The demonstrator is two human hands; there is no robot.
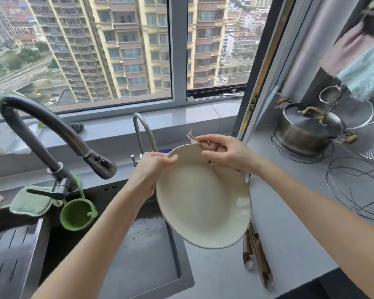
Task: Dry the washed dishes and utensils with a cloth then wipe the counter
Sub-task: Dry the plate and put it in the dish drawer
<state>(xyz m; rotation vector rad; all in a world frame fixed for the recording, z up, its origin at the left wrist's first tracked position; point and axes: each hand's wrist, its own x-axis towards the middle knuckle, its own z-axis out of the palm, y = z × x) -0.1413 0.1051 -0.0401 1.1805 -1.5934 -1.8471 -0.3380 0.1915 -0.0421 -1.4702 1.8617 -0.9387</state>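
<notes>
Our left hand (149,170) pinches the upper left rim of the cream plate (203,203), thumb on its face, holding it tilted above the edge between the sink (151,260) and the grey bench (289,223). Our right hand (224,153) grips a bunched pinkish cloth (205,145) against the plate's top rim. Below the plate, wooden-handled utensils (260,257) lie on the bench, and a lidded steel pot (307,132) stands well to the right.
</notes>
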